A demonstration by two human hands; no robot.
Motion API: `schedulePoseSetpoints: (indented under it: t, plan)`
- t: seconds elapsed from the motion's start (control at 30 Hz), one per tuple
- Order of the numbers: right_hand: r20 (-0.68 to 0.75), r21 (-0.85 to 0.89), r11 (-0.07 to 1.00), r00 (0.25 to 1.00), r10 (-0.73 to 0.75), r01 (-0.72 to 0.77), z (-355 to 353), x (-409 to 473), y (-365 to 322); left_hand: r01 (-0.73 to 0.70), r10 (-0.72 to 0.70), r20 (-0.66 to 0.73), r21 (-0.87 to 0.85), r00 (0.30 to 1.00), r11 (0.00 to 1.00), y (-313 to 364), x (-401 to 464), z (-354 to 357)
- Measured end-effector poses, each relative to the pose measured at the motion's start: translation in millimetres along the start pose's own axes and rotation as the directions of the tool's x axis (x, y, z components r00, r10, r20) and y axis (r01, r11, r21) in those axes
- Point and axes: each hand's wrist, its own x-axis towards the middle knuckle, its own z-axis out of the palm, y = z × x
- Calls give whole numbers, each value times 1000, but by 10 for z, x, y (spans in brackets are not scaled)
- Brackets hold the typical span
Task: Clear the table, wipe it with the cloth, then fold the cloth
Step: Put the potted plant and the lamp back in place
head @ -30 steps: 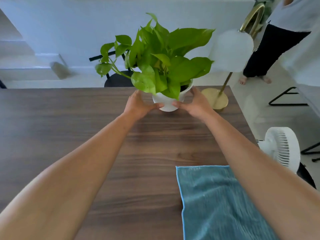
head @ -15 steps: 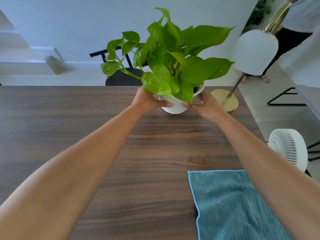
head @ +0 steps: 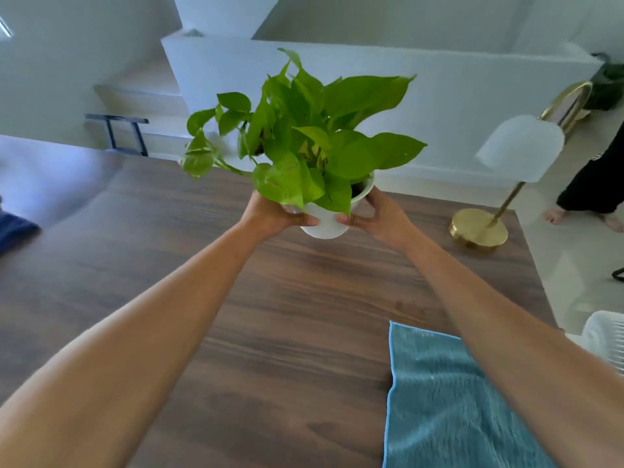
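Note:
A leafy green plant in a white pot (head: 326, 222) is held just above the dark wooden table (head: 270, 315), toward its far side. My left hand (head: 270, 214) grips the pot's left side and my right hand (head: 378, 217) grips its right side. A blue cloth (head: 445, 400) lies flat near the table's front right corner, partly under my right forearm. A gold lamp (head: 479, 228) with a white shade stands on the table's far right corner.
A white fan (head: 604, 339) stands on the floor right of the table. A person's legs and bare feet (head: 587, 197) are on the floor at far right. A black chair back (head: 118, 130) sits beyond the table's far left edge. Something dark blue (head: 13, 231) lies at the left edge.
Both hands have lifted the pot off the table and carried it leftward, away from the lamp. My view has swung to the left and tilted.

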Motion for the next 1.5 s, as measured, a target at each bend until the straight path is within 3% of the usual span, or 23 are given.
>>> schedulePoseSetpoints:
  t: [0.27,0.47,0.73,0.93,1.13,1.27,1.4,1.5]
  plan:
    - [85,25,1000,996,-21,19,797,20,-261,23,-26,-91,-36,996,999,-328,-555,-649]
    - [36,39,998,999,40,-41,1210,-87,-233,98,-99,-17,-37,995,994,-662,-650,-843]
    - [-46,1,991,990,135,-135,1394,-207,-115,69,-66,83,-33,994,997,-847,-612,-844]
    - [-65,-45,990,989,132,-135,1467,-251,-57,70,-45,124,-210,991,975,-944,-670,-826]
    - [-43,-60,988,989,139,-141,1452,-244,-75,79,-68,121,-86,990,993,-950,-659,-872]
    - [-48,-99,983,987,152,-156,1381,-277,-99,-13,-6,147,129,989,992,-926,-683,-909]
    - [-47,-126,964,972,230,-235,1185,-404,-73,106,-169,84,495,982,862,-928,-908,-839]
    - [-118,-136,945,952,283,-298,987,-532,2,214,-273,14,582,962,784,-953,-1167,-641]
